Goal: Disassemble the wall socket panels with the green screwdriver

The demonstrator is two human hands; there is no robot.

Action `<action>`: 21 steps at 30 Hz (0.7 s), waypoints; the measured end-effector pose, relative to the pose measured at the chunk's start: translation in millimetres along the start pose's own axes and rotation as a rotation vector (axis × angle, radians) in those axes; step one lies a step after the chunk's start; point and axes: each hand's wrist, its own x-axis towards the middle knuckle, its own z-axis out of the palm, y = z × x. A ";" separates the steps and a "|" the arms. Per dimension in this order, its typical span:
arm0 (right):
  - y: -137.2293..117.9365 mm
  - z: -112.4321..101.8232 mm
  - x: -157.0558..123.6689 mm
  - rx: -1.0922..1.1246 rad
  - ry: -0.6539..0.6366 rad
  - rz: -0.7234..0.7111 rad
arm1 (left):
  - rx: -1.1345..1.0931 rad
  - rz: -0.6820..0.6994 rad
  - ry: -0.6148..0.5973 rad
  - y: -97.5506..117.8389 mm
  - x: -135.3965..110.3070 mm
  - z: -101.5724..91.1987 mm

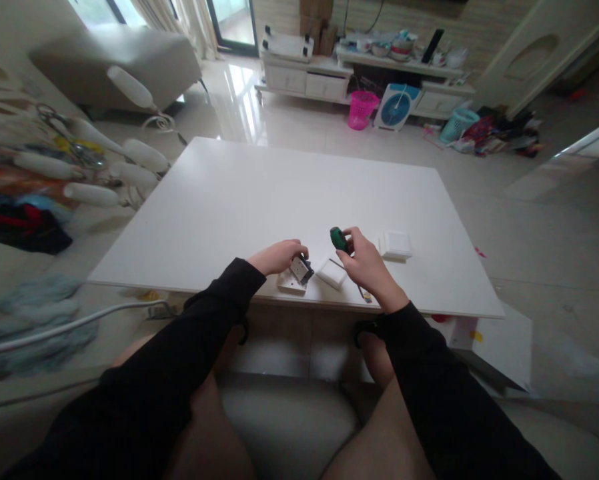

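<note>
My left hand [278, 257] is closed around a small grey and white switch module [301, 269], holding it tilted over a white plate [290, 283] near the front edge of the white table [239, 200]. My right hand [364, 263] grips a green-handled screwdriver [339, 239], whose shaft I cannot make out. Between the two hands lies a white cover piece [331, 273]. A white square switch panel [395, 245] rests on the table just right of my right hand.
A sofa [119, 63] stands at the far left, with a drying rack [94, 167] of clothes beside the table. A TV cabinet [329, 73], pink bin [362, 109] and small fan [395, 107] line the far wall. A white board [499, 347] leans by the table's right front corner.
</note>
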 end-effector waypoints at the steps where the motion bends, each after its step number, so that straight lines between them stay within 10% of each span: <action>1: -0.3 0.0 0.0 0.001 -0.001 0.000 | -0.006 -0.003 0.002 0.5 0.3 0.1; 21: 3.7 -0.6 0.6 -0.029 -0.002 -0.001 | 0.004 -0.155 -0.057 -3.6 -5.3 1.7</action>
